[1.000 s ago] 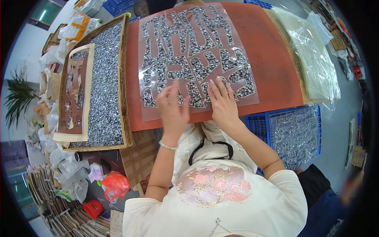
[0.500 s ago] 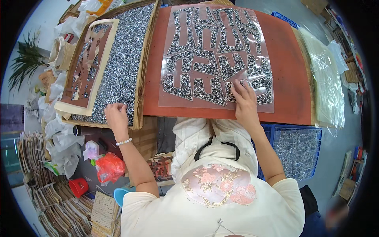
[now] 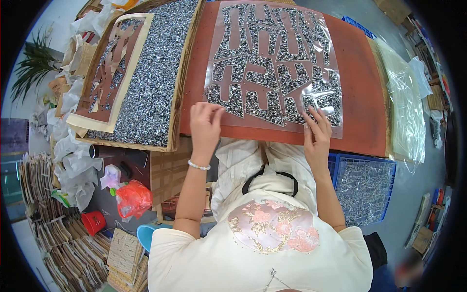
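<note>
1. Clear, glossy plastic sheet with black-and-silver glittering shapes [image 3: 272,70]: flat on the reddish-brown board [image 3: 359,97].
2. Right hand [image 3: 318,127]: fingers spread, unclosed, tips at sheet's near right part.
3. Left hand [image 3: 205,127]: fingers curled by near left corner; cannot tell whether anything is pinched.
4. Judged: light, limp, slippery; creases easily.
5. Best hold: bare margins, both near corners.
</note>
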{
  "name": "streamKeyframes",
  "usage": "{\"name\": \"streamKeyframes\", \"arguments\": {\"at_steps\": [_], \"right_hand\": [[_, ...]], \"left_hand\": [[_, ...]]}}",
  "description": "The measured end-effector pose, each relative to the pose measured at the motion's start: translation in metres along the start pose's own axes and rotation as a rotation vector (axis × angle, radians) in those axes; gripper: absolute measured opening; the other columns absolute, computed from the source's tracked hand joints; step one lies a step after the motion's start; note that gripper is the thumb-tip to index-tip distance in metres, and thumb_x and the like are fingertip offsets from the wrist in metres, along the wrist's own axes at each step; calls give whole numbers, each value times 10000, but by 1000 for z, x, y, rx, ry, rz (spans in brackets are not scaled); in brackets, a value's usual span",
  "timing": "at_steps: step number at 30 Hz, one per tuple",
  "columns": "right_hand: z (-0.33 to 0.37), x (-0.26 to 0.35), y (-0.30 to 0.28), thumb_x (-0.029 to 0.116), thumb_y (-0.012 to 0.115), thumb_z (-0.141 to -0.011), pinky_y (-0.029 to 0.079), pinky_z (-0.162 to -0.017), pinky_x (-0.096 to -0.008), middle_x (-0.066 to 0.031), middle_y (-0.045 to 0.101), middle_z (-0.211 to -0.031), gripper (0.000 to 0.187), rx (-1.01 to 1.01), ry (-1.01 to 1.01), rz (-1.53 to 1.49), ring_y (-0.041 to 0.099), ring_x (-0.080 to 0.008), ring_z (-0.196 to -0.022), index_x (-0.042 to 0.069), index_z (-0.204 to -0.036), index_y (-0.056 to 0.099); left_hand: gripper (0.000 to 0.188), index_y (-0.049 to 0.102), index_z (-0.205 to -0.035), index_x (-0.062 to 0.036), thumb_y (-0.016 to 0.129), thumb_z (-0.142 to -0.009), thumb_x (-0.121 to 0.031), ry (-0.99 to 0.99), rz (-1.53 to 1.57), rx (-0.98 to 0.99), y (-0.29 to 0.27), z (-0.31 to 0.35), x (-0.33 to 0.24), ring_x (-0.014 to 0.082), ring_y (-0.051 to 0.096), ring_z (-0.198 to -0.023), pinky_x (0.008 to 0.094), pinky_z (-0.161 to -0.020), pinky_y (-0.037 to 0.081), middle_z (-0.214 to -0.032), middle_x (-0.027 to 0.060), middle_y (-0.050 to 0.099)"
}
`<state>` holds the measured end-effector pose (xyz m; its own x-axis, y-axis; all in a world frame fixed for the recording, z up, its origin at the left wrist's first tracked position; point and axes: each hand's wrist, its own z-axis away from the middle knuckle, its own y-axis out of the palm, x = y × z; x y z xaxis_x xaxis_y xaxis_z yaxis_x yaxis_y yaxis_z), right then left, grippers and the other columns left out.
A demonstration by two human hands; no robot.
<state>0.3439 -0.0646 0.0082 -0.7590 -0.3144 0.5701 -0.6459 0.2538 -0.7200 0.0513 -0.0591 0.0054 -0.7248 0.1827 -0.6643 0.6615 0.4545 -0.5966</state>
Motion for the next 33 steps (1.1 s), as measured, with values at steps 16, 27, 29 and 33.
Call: {"name": "streamKeyframes", "arguments": {"at_steps": [16,27,29,33], "right_hand": [[1,-21,9,44,579,-910,322,-1071,-424,-59,618,-1249,258,-10,25,-96,466,-296,-1278,79,-1147,675],[-1,-22,8,37,581,-902,338,-1056,-430,-59,636,-1209,260,-19,4,-129,486,-294,-1254,77,-1144,669],[-3,-21,7,35,582,-900,339,-1055,-434,-59,638,-1205,258,-24,6,-145,490,-296,-1248,76,-1139,669],[-5,-23,9,35,585,-895,344,-1048,-440,-65,640,-1198,249,-17,-27,-149,499,-297,-1239,68,-1127,670]], "left_hand": [[87,716,-876,-44,735,-792,-51,161,66,94,70,4,-32,239,546,-772,351,-679,451,-816,66,579],[104,671,-832,-42,749,-770,-72,171,50,108,88,8,-48,256,527,-813,371,-716,453,-832,68,566],[114,685,-857,-44,751,-771,-80,188,41,103,91,5,-48,254,526,-816,370,-720,453,-836,68,565],[157,727,-936,-57,743,-785,-99,215,-5,126,95,3,-50,244,526,-828,366,-733,455,-844,61,563]]}}
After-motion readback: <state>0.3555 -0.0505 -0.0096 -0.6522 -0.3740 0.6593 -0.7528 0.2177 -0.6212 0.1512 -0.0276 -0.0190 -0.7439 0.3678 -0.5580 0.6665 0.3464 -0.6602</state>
